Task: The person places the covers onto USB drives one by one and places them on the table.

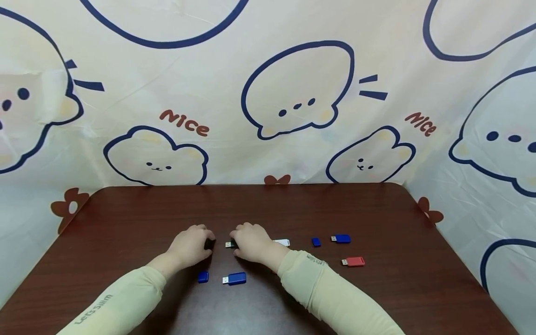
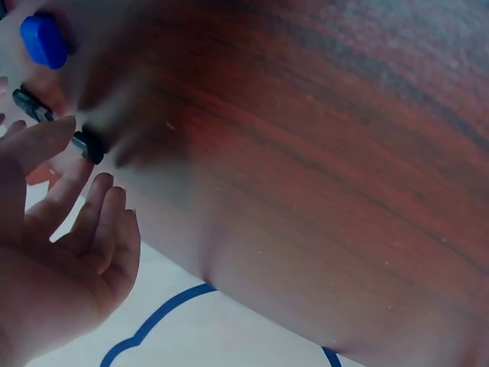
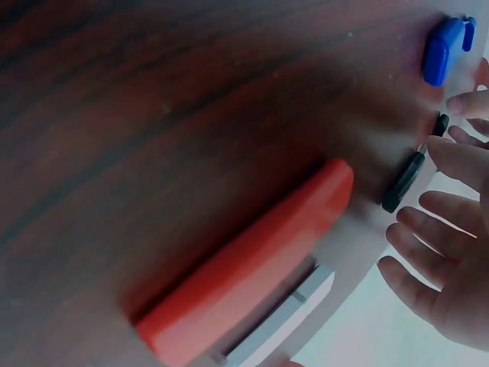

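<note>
My left hand (image 1: 187,247) pinches a small black cap (image 1: 209,244) between thumb and forefinger, just above the brown table. In the left wrist view the black cap (image 2: 89,147) sits at the fingertips. To its right, my right hand (image 1: 253,243) holds a black USB stick (image 1: 233,244) at the table surface, its metal plug pointing left toward the cap. Part of that stick is hidden by the fingers. In the right wrist view the black USB stick (image 3: 403,182) shows beside the thumb. A short gap separates plug and cap.
Nearer me lie a blue cap (image 1: 203,277) and a blue USB stick (image 1: 234,278). A white stick (image 1: 282,242) lies partly behind the right wrist. Farther right are another blue cap (image 1: 316,242), blue stick (image 1: 341,238) and a red stick (image 1: 353,262). A printed curtain (image 1: 226,93) surrounds the table.
</note>
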### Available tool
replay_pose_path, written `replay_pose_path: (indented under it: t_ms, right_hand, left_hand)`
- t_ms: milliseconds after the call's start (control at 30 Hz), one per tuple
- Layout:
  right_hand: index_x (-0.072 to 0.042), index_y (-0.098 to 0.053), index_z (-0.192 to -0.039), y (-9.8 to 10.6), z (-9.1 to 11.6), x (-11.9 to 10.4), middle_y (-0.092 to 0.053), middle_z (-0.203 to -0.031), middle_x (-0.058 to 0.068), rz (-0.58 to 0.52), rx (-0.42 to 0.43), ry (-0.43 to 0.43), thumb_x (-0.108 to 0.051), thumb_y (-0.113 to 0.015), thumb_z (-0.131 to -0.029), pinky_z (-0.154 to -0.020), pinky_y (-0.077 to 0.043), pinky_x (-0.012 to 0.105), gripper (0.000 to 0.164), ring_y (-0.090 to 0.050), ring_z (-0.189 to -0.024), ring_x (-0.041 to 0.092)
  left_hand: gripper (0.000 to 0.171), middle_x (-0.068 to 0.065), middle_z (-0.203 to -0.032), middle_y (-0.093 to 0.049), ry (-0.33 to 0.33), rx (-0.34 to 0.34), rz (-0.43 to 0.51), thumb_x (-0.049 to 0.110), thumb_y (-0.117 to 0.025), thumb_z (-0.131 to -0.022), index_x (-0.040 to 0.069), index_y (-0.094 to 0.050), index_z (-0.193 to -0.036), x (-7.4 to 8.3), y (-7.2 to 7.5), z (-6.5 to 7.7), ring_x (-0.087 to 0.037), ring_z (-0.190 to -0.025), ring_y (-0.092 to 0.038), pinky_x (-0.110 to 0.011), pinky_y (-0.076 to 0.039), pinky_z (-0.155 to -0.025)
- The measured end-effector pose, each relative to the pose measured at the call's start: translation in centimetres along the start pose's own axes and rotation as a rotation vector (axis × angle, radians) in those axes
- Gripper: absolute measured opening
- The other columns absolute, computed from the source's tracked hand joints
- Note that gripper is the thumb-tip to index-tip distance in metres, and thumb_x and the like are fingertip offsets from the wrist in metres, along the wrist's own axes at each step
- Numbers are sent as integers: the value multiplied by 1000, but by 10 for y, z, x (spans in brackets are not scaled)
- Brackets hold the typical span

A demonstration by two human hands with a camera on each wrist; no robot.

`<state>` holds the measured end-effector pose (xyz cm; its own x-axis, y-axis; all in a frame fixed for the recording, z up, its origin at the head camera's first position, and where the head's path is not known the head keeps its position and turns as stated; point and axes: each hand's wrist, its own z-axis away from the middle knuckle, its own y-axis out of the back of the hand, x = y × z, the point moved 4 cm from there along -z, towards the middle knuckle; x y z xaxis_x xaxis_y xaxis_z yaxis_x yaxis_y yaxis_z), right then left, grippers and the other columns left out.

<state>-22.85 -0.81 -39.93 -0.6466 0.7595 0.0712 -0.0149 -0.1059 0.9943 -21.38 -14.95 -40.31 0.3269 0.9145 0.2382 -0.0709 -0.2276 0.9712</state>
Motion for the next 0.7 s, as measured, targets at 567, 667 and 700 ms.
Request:
replay_pose_path:
  t_ms: [567,667,700]
  right_hand:
    - [-26,-71,-99,-5,-11,-4,-65,-96,-7,127,13,26,-31,-68,-84,-71,-51,24,16,-60,-91,10]
    - [-24,-71,-93,-6,-11,-5,-65,-93,-6,134,30,29,-29,-67,-85,-67,-51,23,11,-60,-87,10]
    - [-22,-71,-90,-6,-11,-6,-65,-92,-5,131,34,29,-28,-66,-85,-66,-51,23,9,-60,-86,10]
  left_hand:
    - [11,-4,-78,-64,-77,159,-105,11,-77,-72,8,-70,-80,1,-4,0,-24,-77,-63,-38,-53,-64]
    - [10,-3,-74,-64,-115,188,-138,12,-77,-71,9,-69,-76,2,-4,1,-23,-72,-61,-38,-51,-63]
    - [10,-3,-72,-64,-126,197,-144,12,-77,-70,10,-68,-75,2,-4,1,-22,-71,-61,-37,-51,-62]
